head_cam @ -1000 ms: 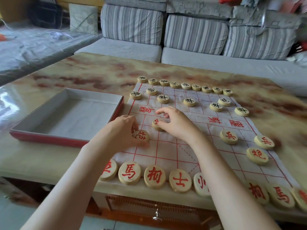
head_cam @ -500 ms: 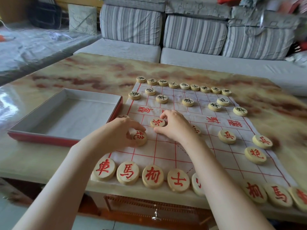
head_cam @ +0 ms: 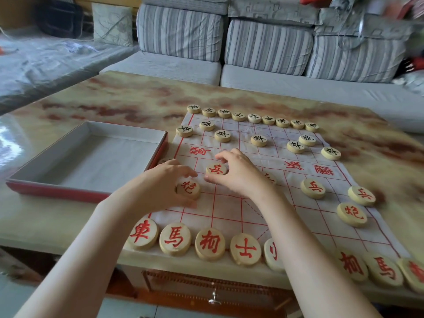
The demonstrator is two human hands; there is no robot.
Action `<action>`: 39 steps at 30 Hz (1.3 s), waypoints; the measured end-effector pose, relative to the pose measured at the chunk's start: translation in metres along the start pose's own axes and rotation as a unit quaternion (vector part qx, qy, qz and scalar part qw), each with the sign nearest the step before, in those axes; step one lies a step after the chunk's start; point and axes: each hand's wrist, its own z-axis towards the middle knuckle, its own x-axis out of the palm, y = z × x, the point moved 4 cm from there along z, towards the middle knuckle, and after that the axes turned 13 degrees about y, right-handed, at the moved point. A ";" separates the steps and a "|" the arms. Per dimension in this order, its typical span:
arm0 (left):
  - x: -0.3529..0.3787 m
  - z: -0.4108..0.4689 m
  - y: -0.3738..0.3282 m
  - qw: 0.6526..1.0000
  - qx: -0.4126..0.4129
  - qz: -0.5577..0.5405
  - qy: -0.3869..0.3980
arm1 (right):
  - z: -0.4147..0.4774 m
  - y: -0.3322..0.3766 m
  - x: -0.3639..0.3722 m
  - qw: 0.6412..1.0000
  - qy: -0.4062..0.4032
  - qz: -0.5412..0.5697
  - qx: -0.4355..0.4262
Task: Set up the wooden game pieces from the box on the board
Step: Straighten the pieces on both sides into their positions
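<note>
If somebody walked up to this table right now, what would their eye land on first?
Two bare hands work in the middle of the cloth board: the left hand grips a red-marked disc and the right hand pinches a second disc beside it. Next comes the near row of big red-lettered discs along the front edge of the table, then the open red-walled box left of the board.

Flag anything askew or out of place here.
The near row of red pieces sits on the table's front edge, some seeming to overhang it, so a nudge might drop them. The cloth board looks wrinkled.
</note>
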 end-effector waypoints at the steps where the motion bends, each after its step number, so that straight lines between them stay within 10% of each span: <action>1: 0.000 0.000 0.001 1.000 0.004 0.002 0.004 | 0.000 0.000 0.000 1.000 -0.009 -0.005 0.001; 39: -0.004 -0.002 0.002 0.998 -0.034 -0.029 -0.048 | -0.001 -0.003 0.000 1.000 0.010 0.006 -0.019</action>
